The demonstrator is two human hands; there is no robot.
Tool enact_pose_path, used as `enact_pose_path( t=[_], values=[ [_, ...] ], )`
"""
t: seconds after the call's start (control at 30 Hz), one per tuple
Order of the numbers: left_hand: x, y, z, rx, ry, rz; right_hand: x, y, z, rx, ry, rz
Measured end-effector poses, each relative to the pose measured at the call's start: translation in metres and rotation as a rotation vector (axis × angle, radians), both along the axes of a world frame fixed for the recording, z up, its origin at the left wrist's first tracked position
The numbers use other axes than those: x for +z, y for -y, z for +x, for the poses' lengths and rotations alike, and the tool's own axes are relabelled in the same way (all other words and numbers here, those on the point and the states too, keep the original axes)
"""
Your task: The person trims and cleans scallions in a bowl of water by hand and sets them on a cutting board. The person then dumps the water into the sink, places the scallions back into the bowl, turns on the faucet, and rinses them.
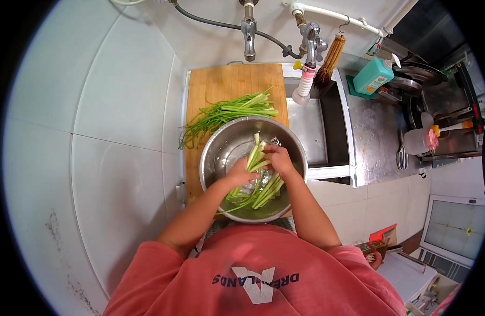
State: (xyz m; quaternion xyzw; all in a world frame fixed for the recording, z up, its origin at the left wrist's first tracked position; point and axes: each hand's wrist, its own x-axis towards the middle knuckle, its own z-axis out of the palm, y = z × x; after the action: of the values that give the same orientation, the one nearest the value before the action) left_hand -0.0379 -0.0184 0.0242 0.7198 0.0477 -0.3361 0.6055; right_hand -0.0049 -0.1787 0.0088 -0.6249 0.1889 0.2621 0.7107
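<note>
A steel basin (210, 152) with water in it stands at the front of the wooden cutting board (232, 79). Inside, my left hand (241, 173) is closed around pale green celery stalks (256, 152), whose cut ends point away from me. My right hand (279, 159) pinches the same stalks from the other side. More celery (268, 192) lies in the near part of the basin, some of its thin stems reaching the rim. Behind the basin, a bunch of celery (237, 109) rests on the board, thin ends to the left.
Right of the board is a sink (309, 126) under a tap with a pink hose end (304, 87). A bamboo brush (331, 60) hangs beside it. Farther right are a green pump bottle (374, 75), pans (418, 73) and scissors (402, 157). A tiled wall (118, 142) bounds the left.
</note>
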Motion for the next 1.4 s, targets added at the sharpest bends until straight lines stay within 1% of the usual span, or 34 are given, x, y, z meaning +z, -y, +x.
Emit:
enact_pose_path(
  t=[0.1, 0.13, 0.17, 0.23, 0.27, 0.33, 0.37, 0.43, 0.47, 0.6, 0.67, 0.7, 0.77, 0.8, 0.83, 0.9, 0.93, 0.97, 1.03, 1.07, 1.13, 1.37, 1.4],
  values=[
    [-0.001, -0.014, 0.008, 0.000, -0.011, 0.044, 0.007, -0.007, 0.001, 0.013, 0.055, -0.031],
    [0.005, -0.016, 0.008, -0.022, 0.064, 0.065, 0.002, -0.008, 0.001, 0.055, 0.050, -0.033],
    [0.005, -0.018, 0.010, -0.021, 0.066, 0.067, -0.002, -0.009, 0.001, 0.055, 0.052, -0.031],
    [0.006, -0.024, 0.016, -0.055, -0.226, 0.144, -0.009, -0.009, 0.001, 0.074, -0.011, 0.078],
    [0.006, -0.025, 0.018, -0.055, -0.226, 0.144, -0.012, -0.008, 0.001, 0.074, -0.012, 0.078],
    [0.011, -0.026, 0.021, -0.002, -0.241, 0.189, -0.013, -0.009, 0.002, -0.109, 0.071, -0.059],
    [0.009, -0.025, 0.019, -0.002, -0.243, 0.189, -0.013, -0.009, 0.001, -0.110, 0.068, -0.060],
    [-0.002, -0.020, 0.015, 0.250, 0.077, 0.216, -0.006, -0.010, 0.002, -0.111, 0.029, -0.222],
    [-0.009, -0.017, 0.014, 0.275, 0.143, 0.261, -0.009, -0.013, 0.002, -0.161, 0.041, -0.206],
    [-0.020, -0.021, 0.016, 0.266, 0.100, 0.262, 0.001, -0.013, 0.004, -0.261, -0.048, -0.164],
    [-0.027, -0.033, 0.018, 0.454, 0.080, 0.137, 0.005, -0.009, 0.003, -0.366, -0.060, -0.217],
    [-0.027, -0.034, 0.019, 0.451, 0.079, 0.137, 0.001, -0.007, 0.002, -0.368, -0.062, -0.217],
    [-0.026, -0.036, 0.022, 0.363, 0.095, 0.207, -0.007, -0.006, -0.002, 0.104, -0.063, -0.274],
    [-0.029, -0.030, 0.020, 0.312, 0.088, 0.094, 0.001, -0.010, -0.005, 0.143, -0.070, -0.171],
    [-0.031, -0.025, 0.020, 0.313, 0.089, 0.094, -0.003, -0.012, -0.007, 0.144, -0.069, -0.171],
    [-0.036, -0.018, 0.020, 0.086, 0.058, 0.140, -0.012, -0.015, -0.009, 0.111, -0.050, -0.029],
    [-0.040, -0.016, 0.019, 0.085, 0.057, 0.139, -0.013, -0.014, -0.010, 0.107, -0.047, -0.022],
    [-0.045, -0.015, 0.019, 0.125, 0.082, 0.086, -0.016, -0.015, -0.012, 0.107, -0.049, -0.024],
    [-0.045, -0.010, 0.019, 0.207, 0.133, -0.021, -0.021, -0.017, -0.014, -0.117, 0.032, 0.011],
    [-0.045, -0.011, 0.019, 0.209, 0.132, -0.020, -0.024, -0.016, -0.013, -0.115, 0.031, 0.011],
    [-0.018, -0.009, 0.018, 0.181, -0.067, 0.062, -0.021, -0.015, -0.013, -0.204, 0.096, 0.010],
    [-0.030, -0.013, 0.020, 0.171, -0.134, 0.082, -0.028, -0.014, -0.009, -0.182, 0.075, 0.022],
    [-0.031, -0.010, 0.021, 0.159, -0.038, 0.145, -0.029, -0.016, -0.010, -0.142, 0.085, 0.013]
  ],
)
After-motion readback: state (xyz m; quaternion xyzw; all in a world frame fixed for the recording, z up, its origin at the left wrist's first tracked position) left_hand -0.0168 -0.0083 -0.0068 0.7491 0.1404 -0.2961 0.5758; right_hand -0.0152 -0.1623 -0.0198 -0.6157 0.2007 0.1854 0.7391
